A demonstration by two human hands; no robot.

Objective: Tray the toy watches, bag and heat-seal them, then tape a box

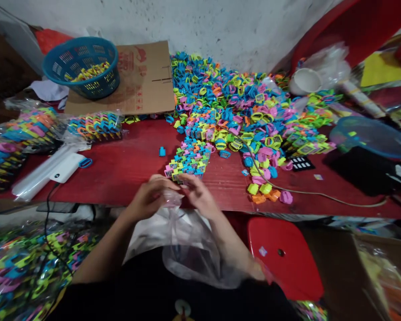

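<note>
Work surface is a red-painted wooden table (120,147) set against a mottled white wall (220,31). Across its far side lies a loose heap of neon plastic toy watches (230,107) in blue, pink, yellow-green and orange (exact model too small to confirm). Nearer the person, a block of the same toy watches (189,160) stands in tight, interlocked rows, its near end just beyond the fingertips.

Left hand (150,198) and right hand (198,194) are held close together at the table's near edge, fingers curled inward and pressed toward one another. Between them, a clear plastic bag (183,249) is gathered into a narrow neck and pinched, its body sagging toward the person's lap. Its film is creased and glossy; contents cannot be confirmed through the folds.

To the left stand bagged rows of toy watches (95,127) and a white power bank (63,167) with a black cable (48,214). Further back, a blue plastic basket (81,67) holding yellow-green pieces sits tilted on a cardboard sheet (143,80). A red stool (284,258) stands below the table's near edge, to the right of the bag.
</note>
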